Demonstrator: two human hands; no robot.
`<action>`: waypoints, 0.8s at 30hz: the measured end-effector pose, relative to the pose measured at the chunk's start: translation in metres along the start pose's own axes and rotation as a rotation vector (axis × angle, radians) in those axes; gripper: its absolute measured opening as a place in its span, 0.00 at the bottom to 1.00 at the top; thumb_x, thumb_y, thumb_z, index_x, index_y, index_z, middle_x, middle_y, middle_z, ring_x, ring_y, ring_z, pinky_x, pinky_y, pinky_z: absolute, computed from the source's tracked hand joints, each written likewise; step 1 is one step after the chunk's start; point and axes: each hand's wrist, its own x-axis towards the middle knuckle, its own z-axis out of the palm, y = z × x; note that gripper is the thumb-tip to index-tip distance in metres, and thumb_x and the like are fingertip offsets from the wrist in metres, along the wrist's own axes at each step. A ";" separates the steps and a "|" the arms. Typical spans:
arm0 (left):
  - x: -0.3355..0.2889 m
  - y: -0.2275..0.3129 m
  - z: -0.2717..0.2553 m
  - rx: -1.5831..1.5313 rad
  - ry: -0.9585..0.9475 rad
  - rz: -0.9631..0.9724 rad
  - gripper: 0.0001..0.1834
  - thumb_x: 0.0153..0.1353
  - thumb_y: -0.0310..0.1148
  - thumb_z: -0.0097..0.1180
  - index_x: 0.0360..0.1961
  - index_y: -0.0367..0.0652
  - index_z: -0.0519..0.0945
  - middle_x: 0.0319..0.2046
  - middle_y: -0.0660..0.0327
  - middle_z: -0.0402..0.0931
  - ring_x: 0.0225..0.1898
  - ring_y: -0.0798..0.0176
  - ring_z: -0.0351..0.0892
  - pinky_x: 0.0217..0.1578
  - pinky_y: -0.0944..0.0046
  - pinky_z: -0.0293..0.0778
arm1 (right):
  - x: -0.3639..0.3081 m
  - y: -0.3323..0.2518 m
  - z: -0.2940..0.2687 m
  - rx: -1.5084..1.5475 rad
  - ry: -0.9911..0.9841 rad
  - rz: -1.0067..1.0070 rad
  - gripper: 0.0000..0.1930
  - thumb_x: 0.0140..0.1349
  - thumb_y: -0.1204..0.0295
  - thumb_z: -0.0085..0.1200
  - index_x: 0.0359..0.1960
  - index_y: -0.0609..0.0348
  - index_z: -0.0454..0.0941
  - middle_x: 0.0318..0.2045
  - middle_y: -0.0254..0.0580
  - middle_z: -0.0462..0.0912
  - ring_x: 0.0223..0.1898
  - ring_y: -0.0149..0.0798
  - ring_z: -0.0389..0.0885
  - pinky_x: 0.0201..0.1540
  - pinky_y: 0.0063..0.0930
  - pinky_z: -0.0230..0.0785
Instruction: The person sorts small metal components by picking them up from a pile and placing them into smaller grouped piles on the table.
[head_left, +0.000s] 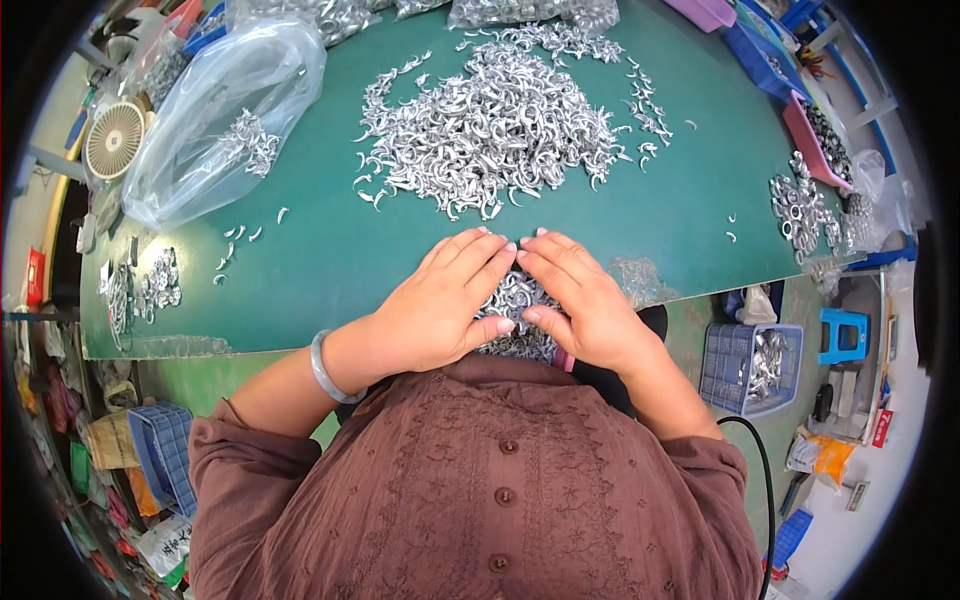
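My left hand and my right hand lean over the front edge of the green table. Their fingers are stretched out and the fingertips almost meet, thumbs apart. Between and below the palms, many small curved metal pieces fill something close to my body. A bit of pink rim shows there; the rest of that holder is hidden. Farther back on the table spreads a big heap of silvery hook-shaped metal pieces, apart from my fingertips. Neither hand visibly grips anything.
At left lies a clear plastic bag with some pieces inside, near a round fan. Small groups of metal parts sit at the left and right edges. A pink tray stands far right; a blue basket is on the floor.
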 end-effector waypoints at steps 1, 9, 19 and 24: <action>-0.002 0.000 0.002 -0.009 0.001 0.008 0.36 0.61 0.45 0.58 0.61 0.28 0.66 0.61 0.43 0.64 0.65 0.40 0.59 0.66 0.46 0.56 | -0.001 -0.002 0.002 0.021 -0.001 0.004 0.27 0.58 0.66 0.62 0.57 0.65 0.71 0.59 0.54 0.72 0.62 0.58 0.67 0.64 0.47 0.63; -0.014 0.002 -0.002 -0.082 0.041 0.050 0.31 0.58 0.38 0.62 0.59 0.32 0.70 0.56 0.45 0.67 0.59 0.41 0.67 0.61 0.47 0.63 | 0.004 -0.009 -0.005 0.142 -0.001 -0.103 0.18 0.56 0.72 0.62 0.48 0.63 0.77 0.49 0.50 0.77 0.53 0.54 0.75 0.55 0.44 0.67; -0.018 0.000 -0.009 -0.155 0.044 0.124 0.25 0.60 0.36 0.59 0.56 0.36 0.73 0.54 0.49 0.69 0.52 0.46 0.73 0.52 0.53 0.73 | 0.077 0.007 0.016 -0.195 0.056 -0.148 0.19 0.56 0.77 0.53 0.51 0.58 0.78 0.55 0.44 0.76 0.57 0.51 0.72 0.57 0.41 0.66; -0.022 -0.002 -0.009 -0.238 0.063 0.132 0.23 0.61 0.35 0.59 0.55 0.36 0.74 0.55 0.49 0.69 0.50 0.46 0.75 0.50 0.54 0.75 | 0.078 -0.002 0.016 -0.319 -0.099 -0.105 0.20 0.57 0.72 0.54 0.52 0.61 0.77 0.59 0.40 0.73 0.60 0.50 0.69 0.61 0.40 0.62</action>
